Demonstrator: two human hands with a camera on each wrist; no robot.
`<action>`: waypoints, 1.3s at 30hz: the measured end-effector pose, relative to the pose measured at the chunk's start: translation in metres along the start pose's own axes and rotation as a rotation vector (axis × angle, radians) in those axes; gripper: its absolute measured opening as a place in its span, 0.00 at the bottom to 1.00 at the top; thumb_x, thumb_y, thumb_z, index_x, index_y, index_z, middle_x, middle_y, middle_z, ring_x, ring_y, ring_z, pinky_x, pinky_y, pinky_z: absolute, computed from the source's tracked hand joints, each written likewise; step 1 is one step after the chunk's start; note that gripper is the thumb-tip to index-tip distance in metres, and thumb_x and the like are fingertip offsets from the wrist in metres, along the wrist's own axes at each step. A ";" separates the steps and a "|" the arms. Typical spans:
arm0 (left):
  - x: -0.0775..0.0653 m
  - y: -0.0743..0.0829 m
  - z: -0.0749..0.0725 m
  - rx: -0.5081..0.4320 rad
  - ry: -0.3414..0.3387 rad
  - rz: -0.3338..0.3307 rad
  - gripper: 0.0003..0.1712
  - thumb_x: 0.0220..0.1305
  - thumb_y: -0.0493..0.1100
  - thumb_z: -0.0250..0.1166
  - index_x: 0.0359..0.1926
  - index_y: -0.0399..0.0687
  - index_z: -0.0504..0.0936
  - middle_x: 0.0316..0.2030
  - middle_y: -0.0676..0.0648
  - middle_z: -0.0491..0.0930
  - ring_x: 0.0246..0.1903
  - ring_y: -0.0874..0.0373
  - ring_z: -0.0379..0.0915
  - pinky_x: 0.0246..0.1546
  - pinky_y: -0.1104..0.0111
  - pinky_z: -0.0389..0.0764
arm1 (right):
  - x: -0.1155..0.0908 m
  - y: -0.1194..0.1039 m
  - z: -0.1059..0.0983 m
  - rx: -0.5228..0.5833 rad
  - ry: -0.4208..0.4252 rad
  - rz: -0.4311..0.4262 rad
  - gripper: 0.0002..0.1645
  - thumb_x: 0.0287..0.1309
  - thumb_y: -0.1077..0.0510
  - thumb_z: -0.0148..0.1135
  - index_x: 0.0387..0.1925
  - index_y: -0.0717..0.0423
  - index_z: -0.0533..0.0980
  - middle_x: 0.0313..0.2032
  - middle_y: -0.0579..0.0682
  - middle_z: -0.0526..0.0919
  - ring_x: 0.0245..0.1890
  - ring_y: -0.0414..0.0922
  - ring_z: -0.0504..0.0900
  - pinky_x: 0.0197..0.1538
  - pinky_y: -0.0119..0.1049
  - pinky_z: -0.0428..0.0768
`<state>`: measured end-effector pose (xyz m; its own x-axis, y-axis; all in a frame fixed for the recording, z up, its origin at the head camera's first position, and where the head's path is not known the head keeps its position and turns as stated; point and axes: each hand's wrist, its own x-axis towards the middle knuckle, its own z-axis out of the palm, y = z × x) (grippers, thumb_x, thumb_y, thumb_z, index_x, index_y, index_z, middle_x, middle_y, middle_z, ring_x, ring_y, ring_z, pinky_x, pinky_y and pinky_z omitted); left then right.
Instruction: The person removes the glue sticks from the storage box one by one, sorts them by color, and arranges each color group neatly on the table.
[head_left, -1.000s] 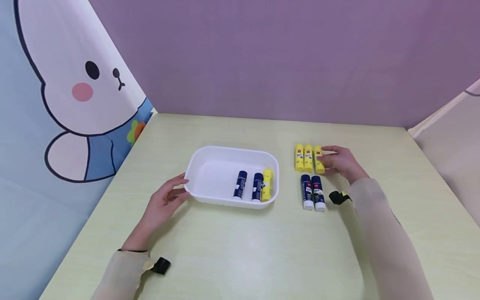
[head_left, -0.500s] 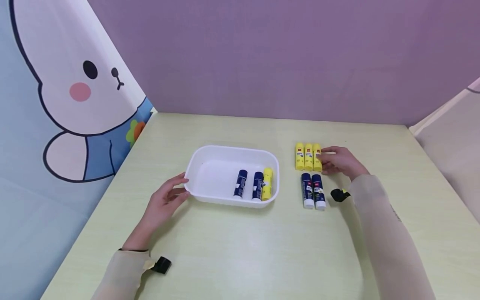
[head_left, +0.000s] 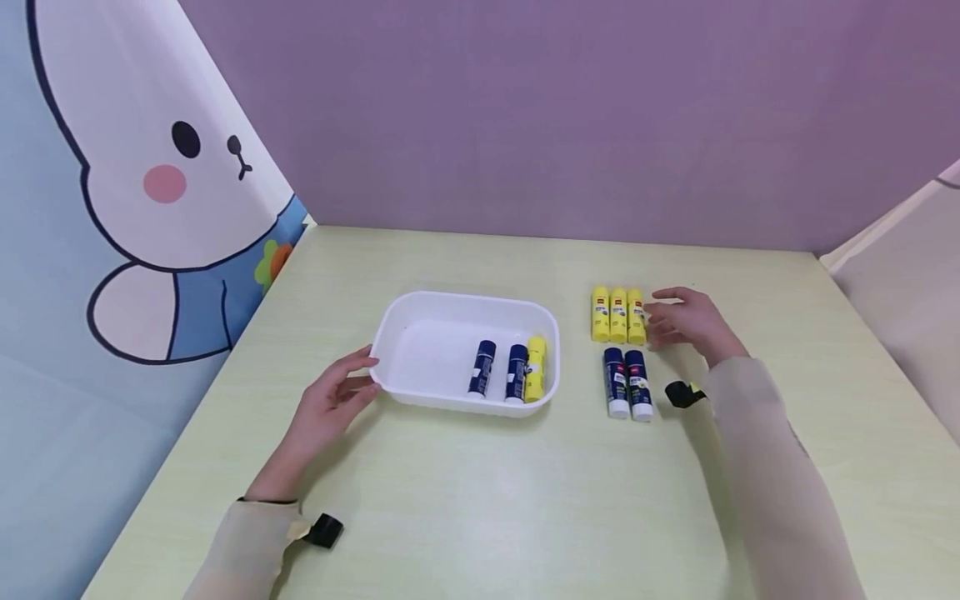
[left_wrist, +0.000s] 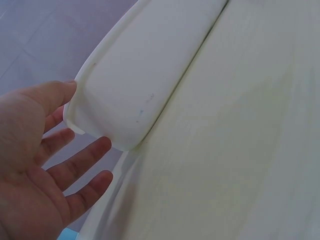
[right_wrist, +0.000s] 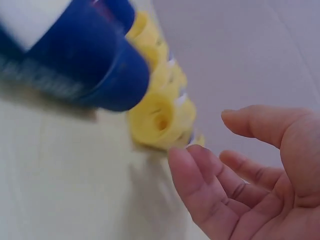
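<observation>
Only the right wrist view looks into the hollow end of a yellow glue stick (right_wrist: 172,120). I count three yellow sticks (head_left: 618,315) and two blue sticks (head_left: 616,383) on the table (head_left: 487,500), two more blue ones (head_left: 516,373) and one yellow one (head_left: 535,368) in the white tray (head_left: 431,346). The right hand (head_left: 693,322) gapes wide, holding nothing, just beside the rightmost yellow stick; the left hand (head_left: 324,407), loosely spread, touches the tray's left end.

Three yellow tubes (head_left: 618,317) side by side, two navy tubes (head_left: 616,377) nearer, white tray (head_left: 427,350) at left holding three more tubes (head_left: 515,372)
</observation>
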<state>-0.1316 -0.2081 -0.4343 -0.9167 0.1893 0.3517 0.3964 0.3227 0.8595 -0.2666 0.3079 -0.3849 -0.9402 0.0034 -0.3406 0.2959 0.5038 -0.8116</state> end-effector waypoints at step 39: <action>0.001 0.003 0.001 -0.002 0.001 -0.027 0.22 0.64 0.24 0.63 0.59 0.32 0.75 0.67 0.33 0.67 0.50 0.35 0.77 0.47 0.78 0.80 | -0.033 -0.068 0.057 -0.106 -0.128 -0.213 0.29 0.70 0.52 0.60 0.65 0.63 0.66 0.46 0.68 0.78 0.34 0.53 0.83 0.40 0.48 0.87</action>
<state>-0.1311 -0.2058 -0.4322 -0.9273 0.1796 0.3283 0.3710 0.3260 0.8695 -0.2460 0.2248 -0.3456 -0.9483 -0.2182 -0.2306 0.0683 0.5692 -0.8193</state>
